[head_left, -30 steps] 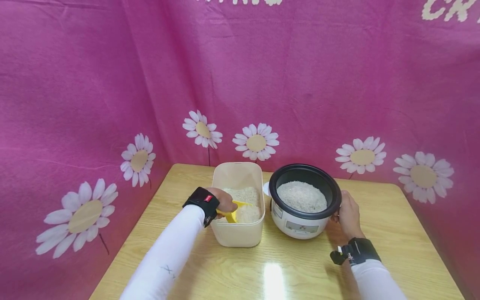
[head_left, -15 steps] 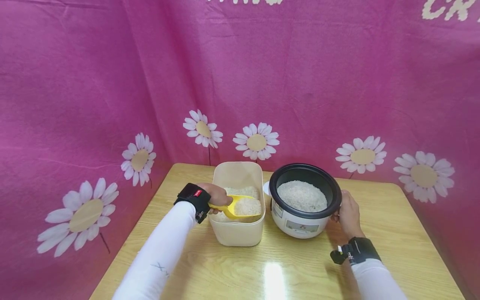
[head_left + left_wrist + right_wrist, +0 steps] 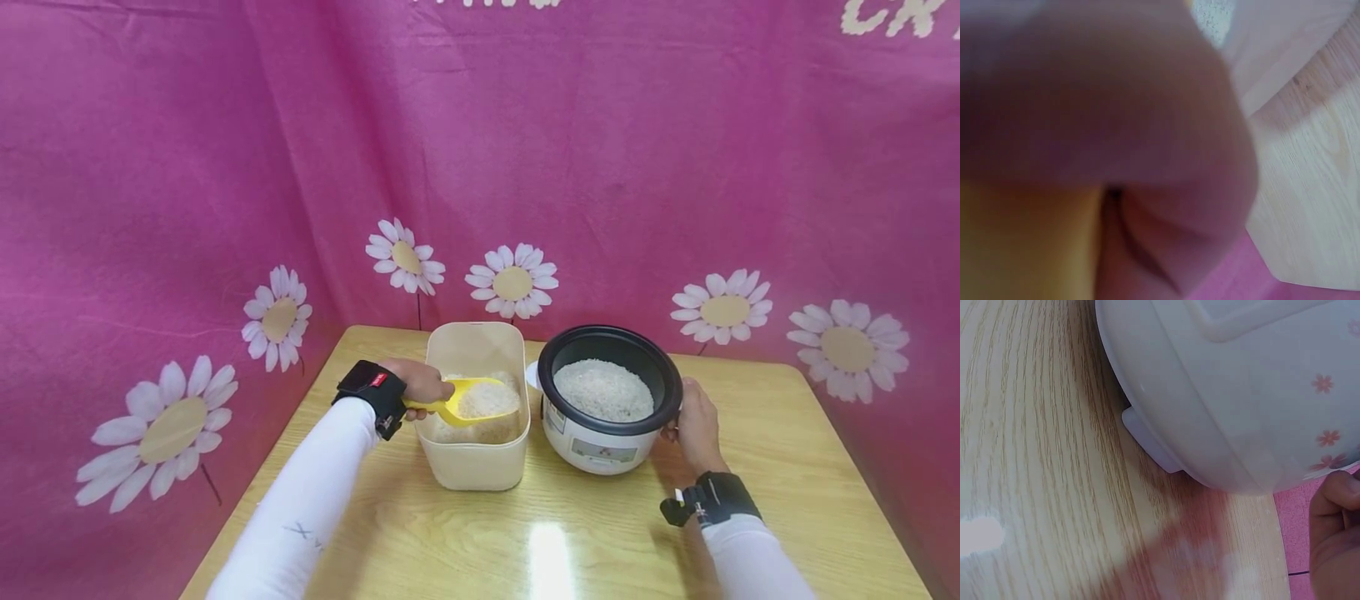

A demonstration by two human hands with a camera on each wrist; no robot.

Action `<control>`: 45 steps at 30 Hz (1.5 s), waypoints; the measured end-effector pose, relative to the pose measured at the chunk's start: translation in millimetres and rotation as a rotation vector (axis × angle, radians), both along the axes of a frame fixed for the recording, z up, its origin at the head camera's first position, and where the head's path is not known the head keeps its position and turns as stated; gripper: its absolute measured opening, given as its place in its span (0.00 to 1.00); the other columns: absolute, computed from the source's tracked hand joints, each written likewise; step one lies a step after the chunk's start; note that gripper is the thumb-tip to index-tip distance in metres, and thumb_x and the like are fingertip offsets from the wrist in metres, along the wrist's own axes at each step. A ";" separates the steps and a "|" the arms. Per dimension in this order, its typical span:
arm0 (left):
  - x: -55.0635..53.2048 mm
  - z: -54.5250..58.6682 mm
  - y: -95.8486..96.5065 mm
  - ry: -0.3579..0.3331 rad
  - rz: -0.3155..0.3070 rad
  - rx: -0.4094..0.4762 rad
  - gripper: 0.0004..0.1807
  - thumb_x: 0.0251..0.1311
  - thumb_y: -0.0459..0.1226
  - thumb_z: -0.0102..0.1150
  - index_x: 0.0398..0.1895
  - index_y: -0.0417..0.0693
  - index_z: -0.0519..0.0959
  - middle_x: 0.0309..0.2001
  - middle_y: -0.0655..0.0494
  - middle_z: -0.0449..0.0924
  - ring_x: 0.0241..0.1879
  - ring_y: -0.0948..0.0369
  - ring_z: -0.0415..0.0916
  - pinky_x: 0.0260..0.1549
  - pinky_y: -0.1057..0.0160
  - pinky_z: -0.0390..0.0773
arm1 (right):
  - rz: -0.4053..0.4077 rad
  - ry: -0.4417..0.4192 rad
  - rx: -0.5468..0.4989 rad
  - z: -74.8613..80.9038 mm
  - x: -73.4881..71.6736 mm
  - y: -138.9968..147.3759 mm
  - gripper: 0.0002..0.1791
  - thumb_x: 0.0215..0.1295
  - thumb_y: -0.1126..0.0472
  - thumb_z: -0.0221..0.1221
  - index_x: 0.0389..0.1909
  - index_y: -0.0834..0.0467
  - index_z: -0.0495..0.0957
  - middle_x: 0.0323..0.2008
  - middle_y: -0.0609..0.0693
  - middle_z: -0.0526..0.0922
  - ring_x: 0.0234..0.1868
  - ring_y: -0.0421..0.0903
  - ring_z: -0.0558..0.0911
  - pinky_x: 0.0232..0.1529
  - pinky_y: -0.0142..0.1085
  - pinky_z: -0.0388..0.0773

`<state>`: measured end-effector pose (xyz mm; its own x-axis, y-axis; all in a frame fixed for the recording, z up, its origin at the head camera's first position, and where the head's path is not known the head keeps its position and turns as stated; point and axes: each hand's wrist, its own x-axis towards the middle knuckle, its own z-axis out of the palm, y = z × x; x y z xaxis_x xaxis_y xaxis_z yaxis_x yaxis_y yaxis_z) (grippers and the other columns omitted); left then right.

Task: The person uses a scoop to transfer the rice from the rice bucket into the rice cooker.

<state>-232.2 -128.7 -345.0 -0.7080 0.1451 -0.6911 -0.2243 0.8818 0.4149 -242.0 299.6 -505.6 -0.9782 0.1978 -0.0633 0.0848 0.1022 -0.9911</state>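
My left hand (image 3: 423,383) grips the handle of a yellow scoop (image 3: 452,414), its fingers curled round it. Pale rice (image 3: 487,399) fills the scoop, which is held over a cream bin (image 3: 474,467) with more rice inside. In the left wrist view, the curled fingers (image 3: 1172,156) beside the yellow handle (image 3: 1029,244) are close and blurred. A white rice cooker (image 3: 596,452) with a black rim stands right of the bin, holding a heap of rice (image 3: 603,392). My right hand (image 3: 697,425) holds the cooker's right side with bent fingers; the exact grip is partly hidden.
Both containers stand on a wooden table (image 3: 450,542) near its back edge. A pink cloth (image 3: 600,167) with daisies hangs behind and beside it. Some white piece (image 3: 533,377) juts from the cooker's left side towards the bin.
My left hand has lifted the scoop out of the bin's rice, full, and drawn it slightly left. The right hand and the cooker have stayed in place.
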 end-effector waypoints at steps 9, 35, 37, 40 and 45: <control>4.3 1.0 -16.2 0.053 -0.003 0.018 0.20 0.74 0.48 0.47 0.47 0.39 0.78 0.22 0.57 0.71 0.18 0.64 0.65 0.22 0.70 0.68 | 0.016 0.014 0.037 24.8 13.4 -9.0 0.19 0.83 0.48 0.36 0.33 0.50 0.67 0.15 0.41 0.69 0.16 0.42 0.71 0.19 0.40 0.74; -6.2 12.0 -10.3 0.228 -0.095 0.162 0.18 0.71 0.47 0.44 0.25 0.49 0.72 0.19 0.60 0.67 0.17 0.62 0.63 0.22 0.68 0.64 | -0.010 -0.026 0.036 -7.1 -2.3 3.8 0.20 0.83 0.42 0.34 0.35 0.47 0.67 0.15 0.39 0.69 0.17 0.41 0.70 0.21 0.39 0.74; -9.2 12.4 -3.5 0.247 -0.120 0.192 0.19 0.71 0.46 0.43 0.22 0.49 0.71 0.18 0.60 0.66 0.16 0.62 0.62 0.21 0.67 0.64 | -0.009 -0.018 0.019 -6.3 -2.3 3.6 0.21 0.83 0.42 0.35 0.33 0.48 0.67 0.15 0.40 0.69 0.17 0.41 0.70 0.21 0.39 0.73; -14.1 12.1 7.8 0.245 -0.157 0.243 0.20 0.72 0.44 0.42 0.20 0.48 0.71 0.17 0.60 0.65 0.14 0.63 0.61 0.19 0.68 0.63 | -0.005 -0.014 0.003 -0.4 0.2 1.5 0.21 0.83 0.45 0.36 0.31 0.49 0.67 0.14 0.41 0.69 0.16 0.42 0.70 0.20 0.40 0.73; -21.3 12.4 29.1 0.255 -0.176 0.258 0.17 0.71 0.44 0.42 0.29 0.48 0.77 0.18 0.61 0.66 0.14 0.64 0.61 0.17 0.68 0.64 | -0.015 0.001 -0.040 13.4 6.1 -5.1 0.21 0.82 0.49 0.38 0.28 0.51 0.67 0.12 0.44 0.70 0.13 0.42 0.69 0.17 0.40 0.72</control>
